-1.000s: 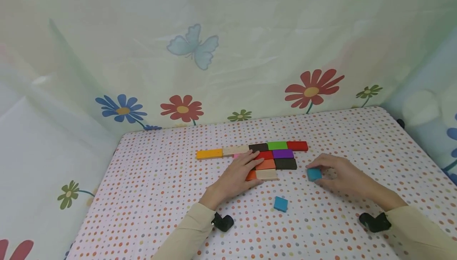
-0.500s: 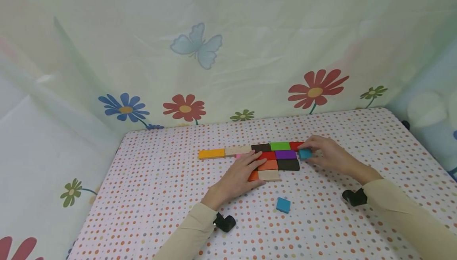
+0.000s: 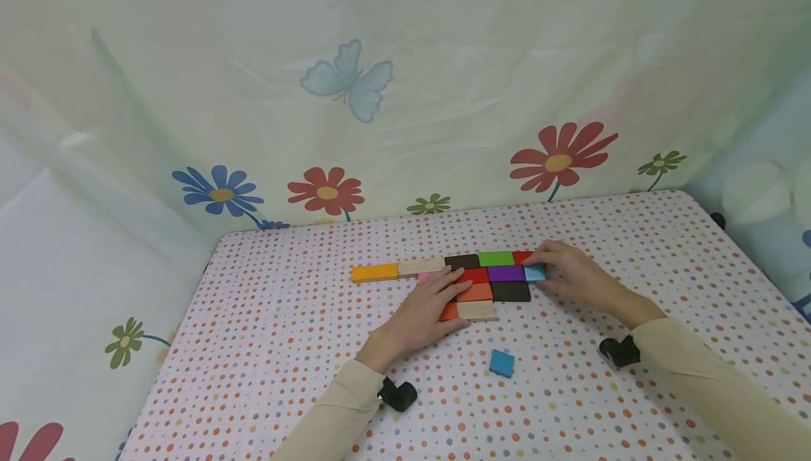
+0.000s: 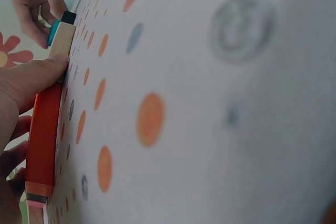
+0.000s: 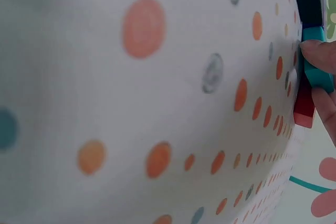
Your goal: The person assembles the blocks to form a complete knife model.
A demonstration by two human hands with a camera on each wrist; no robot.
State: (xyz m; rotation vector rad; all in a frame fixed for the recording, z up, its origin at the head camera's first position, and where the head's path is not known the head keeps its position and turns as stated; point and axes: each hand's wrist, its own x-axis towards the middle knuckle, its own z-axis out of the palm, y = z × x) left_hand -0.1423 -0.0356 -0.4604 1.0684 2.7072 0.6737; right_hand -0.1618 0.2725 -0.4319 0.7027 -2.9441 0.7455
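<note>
My right hand (image 3: 579,278) pinches a small blue block (image 3: 534,274) at the right end of the second row, right beside a purple block (image 3: 505,274). In the right wrist view, thumb and finger sit on this blue block (image 5: 318,74), with a red block (image 5: 304,103) behind it. My left hand (image 3: 418,313) rests across the left part of the rows, fingers spread over the flat blocks and hiding some. Its thumb lies against the near side, by an orange block (image 4: 44,135) and a plain wooden block (image 4: 62,40) in the left wrist view.
A second blue block (image 3: 502,363) lies alone on the dotted tablecloth (image 3: 266,348), nearer the body. The back row runs from a yellow block (image 3: 374,273) through wood, black and green (image 3: 496,258) to red. A flowered curtain (image 3: 443,116) hangs behind the table.
My right hand has carried the blue block left and away from the body, up against the purple block's end. The left hand has stayed in place on the blocks.
</note>
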